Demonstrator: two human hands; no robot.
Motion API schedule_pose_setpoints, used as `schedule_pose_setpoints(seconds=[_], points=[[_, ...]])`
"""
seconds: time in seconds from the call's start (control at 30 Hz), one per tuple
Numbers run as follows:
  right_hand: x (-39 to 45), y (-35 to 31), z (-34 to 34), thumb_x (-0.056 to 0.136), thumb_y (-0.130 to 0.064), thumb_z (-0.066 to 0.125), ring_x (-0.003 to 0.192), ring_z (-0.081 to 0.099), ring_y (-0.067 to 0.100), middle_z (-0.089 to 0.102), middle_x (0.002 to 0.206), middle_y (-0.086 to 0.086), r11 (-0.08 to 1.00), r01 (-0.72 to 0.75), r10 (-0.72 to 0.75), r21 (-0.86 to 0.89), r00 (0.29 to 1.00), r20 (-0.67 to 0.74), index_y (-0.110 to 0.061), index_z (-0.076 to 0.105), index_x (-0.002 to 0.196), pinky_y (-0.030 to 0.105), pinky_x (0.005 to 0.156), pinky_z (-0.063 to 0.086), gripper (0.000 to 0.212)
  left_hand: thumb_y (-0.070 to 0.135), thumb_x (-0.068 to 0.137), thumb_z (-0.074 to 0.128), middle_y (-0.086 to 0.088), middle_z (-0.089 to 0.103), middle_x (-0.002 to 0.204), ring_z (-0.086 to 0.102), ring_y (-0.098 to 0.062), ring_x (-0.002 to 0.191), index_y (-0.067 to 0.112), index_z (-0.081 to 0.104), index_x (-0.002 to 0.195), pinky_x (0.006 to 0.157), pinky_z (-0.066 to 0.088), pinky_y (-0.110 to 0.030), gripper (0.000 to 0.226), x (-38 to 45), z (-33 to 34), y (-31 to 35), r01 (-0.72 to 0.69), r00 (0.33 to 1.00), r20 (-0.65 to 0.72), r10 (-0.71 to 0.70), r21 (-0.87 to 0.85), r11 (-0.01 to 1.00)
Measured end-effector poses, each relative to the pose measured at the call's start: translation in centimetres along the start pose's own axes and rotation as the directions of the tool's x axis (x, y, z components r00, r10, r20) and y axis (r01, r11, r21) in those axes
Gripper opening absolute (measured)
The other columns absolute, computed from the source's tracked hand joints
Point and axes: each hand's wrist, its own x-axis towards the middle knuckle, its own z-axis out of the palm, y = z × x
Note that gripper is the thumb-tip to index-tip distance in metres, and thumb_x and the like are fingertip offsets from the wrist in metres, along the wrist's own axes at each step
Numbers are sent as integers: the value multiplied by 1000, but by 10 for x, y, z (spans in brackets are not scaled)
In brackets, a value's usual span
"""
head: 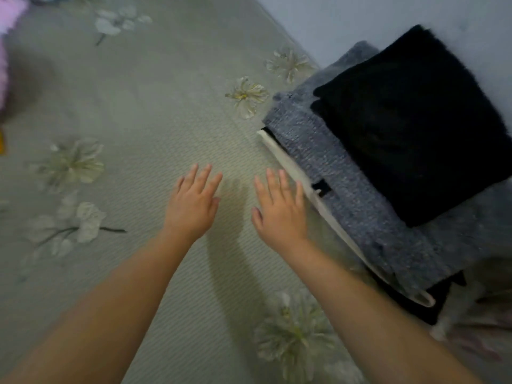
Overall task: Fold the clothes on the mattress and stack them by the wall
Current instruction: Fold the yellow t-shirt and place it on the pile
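folded stack runs lengthwise along wall.

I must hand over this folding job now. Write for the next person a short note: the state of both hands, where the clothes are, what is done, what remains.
Left hand: open, holds nothing, over the floral mattress.
Right hand: open, holds nothing, beside the stack.
Done: folded black garment lies on top of the grey knit, with a white piece and more dark fabric beneath, stacked by the wall.
Left: a pink item at the far left edge, blurred, seems not yet folded.
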Motion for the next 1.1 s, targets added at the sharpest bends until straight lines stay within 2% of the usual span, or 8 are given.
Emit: schedule_pose_setpoints(seconds=[0.13, 0.27, 0.43, 0.53, 0.7, 0.87, 1.0, 1.1], points=[[8, -112, 43, 92, -30, 41, 143, 3, 28, 11, 155, 10, 985, 158, -165, 71, 982, 95, -16, 19, 146, 48, 113, -2, 61, 31, 95, 42, -11, 20, 152, 12, -28, 142, 13, 33, 141, 112, 11, -41, 50, -88, -8, -116, 253, 967, -13, -253, 29, 967], [7, -221, 74, 88, -26, 47, 143, 7, 29, 15, 154, 11, 947, 305, -317, 97, 935, 157, -14, 25, 144, 48, 114, 1, 62, 33, 95, 41, -12, 19, 153, 11, -28, 142, 12, 30, 142, 112, 12, -40, 52, -180, -17, -231, 498, 867, -9, -499, 62, 865], [23, -321, 99, 92, -31, 39, 144, 2, 25, 10, 155, 6, 916, 399, -396, 21, 899, 186, -16, 16, 146, 42, 114, 3, 61, 33, 96, 39, -12, 17, 153, 12, -28, 142, 9, 29, 143, 112, 14, -39, 54, -257, -22, -342, 660, 750, -42, -660, -17, 751], [42, -368, 106, 93, -29, 39, 143, 5, 24, 15, 154, 6, 893, 449, -438, -27, 882, 175, -15, 20, 145, 39, 114, 5, 58, 34, 96, 35, -12, 15, 154, 9, -27, 142, 10, 24, 144, 113, 11, -38, 55, -279, -10, -394, 722, 685, -45, -727, -89, 686], [82, -432, 121, 94, -27, 41, 143, 9, 23, 18, 154, 6, 871, 488, -467, -65, 861, 203, -12, 23, 144, 37, 115, 9, 56, 44, 96, 27, -6, 12, 155, 5, -20, 143, 16, 22, 145, 112, 4, -37, 57, -291, 15, -440, 753, 627, -90, -774, -181, 632], [124, -505, 143, 95, -28, 41, 141, 15, 23, 23, 152, 7, 826, 563, -538, -22, 800, 266, -11, 24, 144, 36, 114, 13, 54, 53, 80, 10, 0, 4, 156, -2, -15, 143, 22, 13, 147, 110, -8, -35, 74, -289, 22, -450, 754, 622, -66, -781, -218, 619], [160, -565, 160, 96, -29, 42, 143, 8, 26, 11, 155, 8, 773, 634, -597, -22, 739, 312, -15, 16, 146, 39, 115, 12, 59, 57, 78, 0, 2, -3, 155, -8, -15, 143, 24, 7, 147, 106, -18, -33, 76, -289, 22, -454, 760, 628, -37, -778, -188, 622], [185, -603, 173, 95, -29, 44, 143, -1, 30, -1, 156, 6, 736, 675, -638, -43, 713, 291, -23, 13, 147, 45, 113, 12, 61, 55, 77, 1, 5, 3, 150, -2, -13, 139, 20, 22, 144, 111, -8, -37, 78, -289, 20, -454, 756, 627, -43, -778, -205, 621]])
